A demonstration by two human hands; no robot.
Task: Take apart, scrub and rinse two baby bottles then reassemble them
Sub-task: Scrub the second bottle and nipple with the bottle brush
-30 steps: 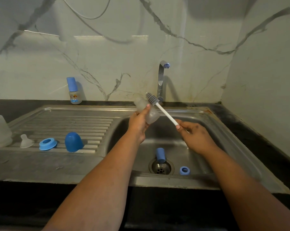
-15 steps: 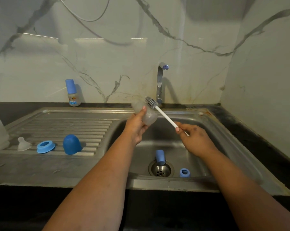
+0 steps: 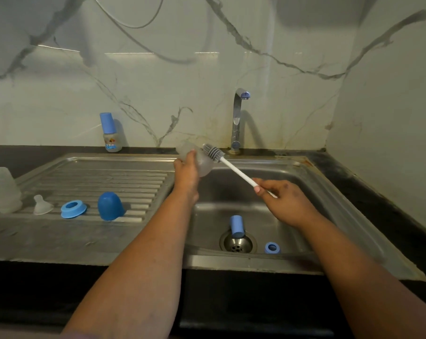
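My left hand (image 3: 186, 171) grips a clear bottle body (image 3: 205, 162) above the left rim of the sink basin (image 3: 312, 192). My right hand (image 3: 284, 200) holds the white handle of a bottle brush (image 3: 236, 170); its grey bristle head (image 3: 212, 152) lies against the bottle's outer side. A blue cap (image 3: 237, 226) and a blue ring (image 3: 272, 247) lie in the basin by the drain. On the drainboard (image 3: 104, 177) sit a blue dome cap (image 3: 109, 206), a blue collar ring (image 3: 73, 209), a clear teat (image 3: 41, 205) and an upturned clear bottle body (image 3: 2, 190).
A small assembled bottle with a blue cap (image 3: 110, 132) stands on the back ledge at the wall. The tap (image 3: 237, 119) rises behind the basin, no water running. Black counter (image 3: 378, 204) lies to the right of the sink.
Both hands have shifted slightly; the brush head has slid a little along the bottle. The bottle stays in my left hand.
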